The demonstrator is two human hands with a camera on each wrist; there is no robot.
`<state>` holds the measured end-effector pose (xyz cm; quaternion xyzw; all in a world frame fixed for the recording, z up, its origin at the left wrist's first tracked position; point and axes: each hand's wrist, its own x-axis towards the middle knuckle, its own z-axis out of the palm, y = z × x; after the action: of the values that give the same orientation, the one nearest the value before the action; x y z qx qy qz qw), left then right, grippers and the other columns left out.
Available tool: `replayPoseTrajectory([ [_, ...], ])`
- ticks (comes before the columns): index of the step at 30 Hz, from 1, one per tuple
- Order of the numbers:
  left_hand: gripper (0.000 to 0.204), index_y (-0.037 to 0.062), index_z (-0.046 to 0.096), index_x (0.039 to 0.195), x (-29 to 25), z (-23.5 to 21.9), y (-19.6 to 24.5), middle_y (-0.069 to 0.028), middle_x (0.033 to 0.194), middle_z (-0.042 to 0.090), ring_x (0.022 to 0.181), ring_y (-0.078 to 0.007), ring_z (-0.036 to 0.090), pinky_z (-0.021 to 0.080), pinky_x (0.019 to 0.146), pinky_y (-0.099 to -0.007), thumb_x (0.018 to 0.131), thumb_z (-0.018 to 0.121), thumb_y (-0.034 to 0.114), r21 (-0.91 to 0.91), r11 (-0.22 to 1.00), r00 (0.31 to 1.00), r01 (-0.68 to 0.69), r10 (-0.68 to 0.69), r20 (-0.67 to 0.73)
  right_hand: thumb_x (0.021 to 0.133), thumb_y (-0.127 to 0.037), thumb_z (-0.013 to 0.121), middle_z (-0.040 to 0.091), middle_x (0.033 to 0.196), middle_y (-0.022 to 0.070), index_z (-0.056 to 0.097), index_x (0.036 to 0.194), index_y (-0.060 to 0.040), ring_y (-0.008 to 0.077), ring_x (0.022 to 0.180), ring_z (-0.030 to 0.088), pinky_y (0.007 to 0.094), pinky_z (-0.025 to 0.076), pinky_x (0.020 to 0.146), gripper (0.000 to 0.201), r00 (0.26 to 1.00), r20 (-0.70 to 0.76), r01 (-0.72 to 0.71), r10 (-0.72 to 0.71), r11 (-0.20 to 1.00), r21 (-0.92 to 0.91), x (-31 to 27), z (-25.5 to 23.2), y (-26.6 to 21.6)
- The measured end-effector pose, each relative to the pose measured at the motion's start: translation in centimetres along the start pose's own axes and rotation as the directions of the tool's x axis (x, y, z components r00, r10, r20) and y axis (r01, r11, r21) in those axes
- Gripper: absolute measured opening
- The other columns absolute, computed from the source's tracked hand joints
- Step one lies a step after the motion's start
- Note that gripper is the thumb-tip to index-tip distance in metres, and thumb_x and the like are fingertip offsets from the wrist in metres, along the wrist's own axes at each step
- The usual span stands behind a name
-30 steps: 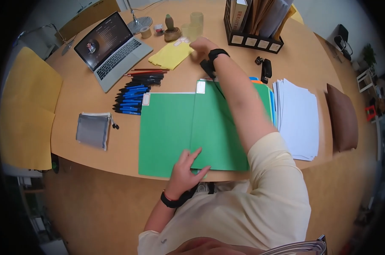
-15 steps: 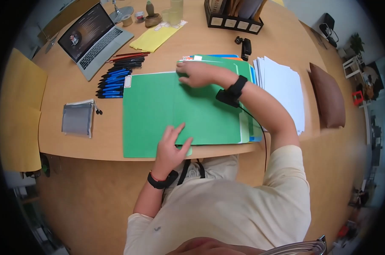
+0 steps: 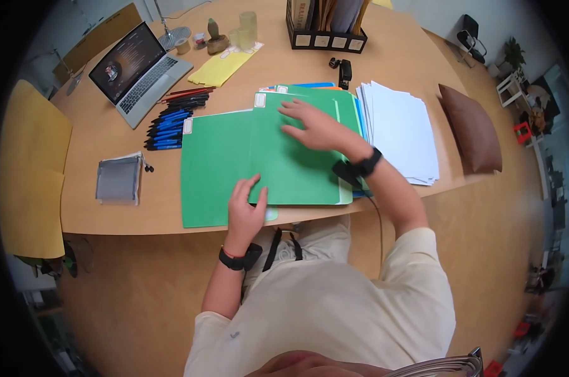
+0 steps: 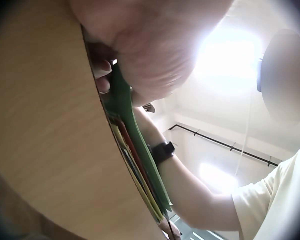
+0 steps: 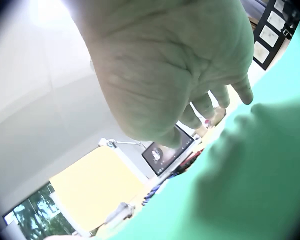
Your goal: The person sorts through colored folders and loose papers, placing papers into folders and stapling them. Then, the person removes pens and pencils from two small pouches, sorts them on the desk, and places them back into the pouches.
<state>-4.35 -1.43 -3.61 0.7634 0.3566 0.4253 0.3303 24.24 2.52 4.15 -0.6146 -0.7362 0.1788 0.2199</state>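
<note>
Two green folders overlap at the table's near edge: a left folder (image 3: pixel 215 151) and a right folder (image 3: pixel 303 169) lying partly over it. Each has a white label with a reddish border at its upper left corner; the right one's label (image 3: pixel 260 100) is uncovered. My left hand (image 3: pixel 245 210) rests at the right folder's lower left corner, fingers loosely extended over the left folder. Above the right folder, my right hand (image 3: pixel 316 125) is spread with palm down. In the right wrist view, the right hand (image 5: pixel 180 70) casts a shadow on the green surface (image 5: pixel 250 170).
White paper sheets (image 3: pixel 401 132) lie to the right, near a brown cushion (image 3: pixel 473 129). Pens (image 3: pixel 168 129), a mesh pouch (image 3: pixel 119 179) and a laptop (image 3: pixel 133 75) are left. Behind are a yellow sheet (image 3: pixel 221 68), a black stapler (image 3: pixel 345 74) and a file holder (image 3: pixel 328 41).
My right hand has come back from beside the yellow sheet to the right folder's upper left corner, then moved off rightward, uncovering the label. My left hand stays at the folder's near edge.
</note>
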Motion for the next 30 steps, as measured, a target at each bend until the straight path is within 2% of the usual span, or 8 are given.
replayPoseTrajectory([
  [4,0.026,-0.0037,0.069,0.126,-0.3,0.3,-0.8,-0.0176,0.103,0.067,0.085,-0.0288,0.067,0.054,0.067,-0.0323,0.101,0.067,0.005,0.042,0.994,0.982,-0.1,0.106,-0.159,0.103,-0.024,0.069,0.054,0.158,0.022,0.062,0.146,-0.0004,0.044,0.154,0.04,0.0494,0.038,0.125,0.05,0.979,-0.179,-0.084,0.095,0.994,0.072,-8.5,-1.2,-1.4],
  [7,0.027,-0.0032,0.068,0.13,-1.0,-0.1,0.1,-0.0147,0.108,0.069,0.083,-0.0221,0.069,0.055,0.067,-0.0288,0.105,0.064,0.005,-0.162,0.966,0.952,0.2,-0.231,-0.201,0.1,-0.019,0.07,0.058,0.154,0.0227,0.065,0.142,-0.0007,0.0449,0.151,0.043,0.0514,0.039,0.123,0.046,0.905,-0.362,-0.22,0.223,0.974,0.052,-13.3,0.9,-1.3],
  [10,0.029,-0.0029,0.067,0.134,-0.7,-2.3,1.4,-0.0124,0.115,0.071,0.081,-0.0162,0.068,0.055,0.067,-0.0261,0.107,0.062,0.007,-0.26,0.925,0.871,0.277,-0.356,-0.339,0.098,-0.015,0.071,0.063,0.148,0.0227,0.069,0.136,-0.0004,0.0466,0.146,0.049,0.0529,0.04,0.121,0.041,0.894,-0.406,-0.233,0.191,0.971,-0.057,-16.1,3.3,-1.3],
  [13,0.03,-0.0034,0.067,0.135,-0.8,-6.6,1.8,-0.0144,0.123,0.073,0.091,-0.0199,0.072,0.059,0.079,-0.0302,0.107,0.061,0.007,-0.201,0.906,0.819,0.372,-0.422,-0.388,0.095,-0.01,0.071,0.069,0.141,0.0154,0.073,0.127,-0.0021,0.042,0.137,0.057,0.055,0.042,0.118,0.033,0.842,-0.525,-0.23,0.125,0.963,-0.138,-17.6,6.1,-0.3],
  [17,0.026,-0.004,0.07,0.128,-2.5,-11.0,-2.9,-0.0188,0.127,0.075,0.12,-0.028,0.07,0.051,0.107,-0.0393,0.105,0.062,0.006,0.041,0.933,0.878,0.359,-0.322,-0.355,0.094,-0.009,0.07,0.071,0.138,0.0105,0.075,0.124,-0.005,0.0376,0.135,0.06,0.056,0.042,0.118,0.031,0.804,-0.586,-0.232,0.1,0.961,-0.153,-17.7,6.6,-0.2],
  [20,0.026,-0.0025,0.071,0.126,-3.5,-11.9,-4.4,-0.0201,0.124,0.075,0.118,-0.0332,0.07,0.052,0.105,-0.0412,0.104,0.063,0.008,0.152,0.876,0.856,0.458,-0.389,-0.339,0.094,-0.008,0.069,0.072,0.137,0.01,0.077,0.122,-0.006,0.0374,0.135,0.06,0.0553,0.042,0.118,0.029,0.796,-0.596,-0.219,0.103,0.968,-0.125,-17.6,6.5,0.0],
  [26,0.029,0.0069,0.07,0.128,-4.4,-11.2,-4.9,-0.0165,0.126,0.069,0.123,-0.0384,0.058,0.043,0.11,-0.0499,0.101,0.067,0.014,0.501,0.754,0.903,0.425,-0.311,-0.298,0.094,-0.008,0.068,0.073,0.136,0.0103,0.077,0.121,-0.0064,0.0377,0.133,0.062,0.055,0.043,0.118,0.029,0.799,-0.593,-0.206,0.098,0.972,-0.116,-17.9,6.5,0.2],
  [30,0.031,0.0089,0.069,0.129,-4.3,-10.8,-4.5,-0.0157,0.132,0.061,0.129,-0.0391,0.051,0.039,0.112,-0.0519,0.099,0.07,0.016,0.601,0.679,0.907,0.421,-0.294,-0.303,0.094,-0.007,0.068,0.073,0.135,0.0103,0.077,0.12,-0.0065,0.0379,0.132,0.062,0.0551,0.042,0.119,0.029,0.797,-0.596,-0.2,0.095,0.973,-0.112,-17.9,6.4,0.0],
])
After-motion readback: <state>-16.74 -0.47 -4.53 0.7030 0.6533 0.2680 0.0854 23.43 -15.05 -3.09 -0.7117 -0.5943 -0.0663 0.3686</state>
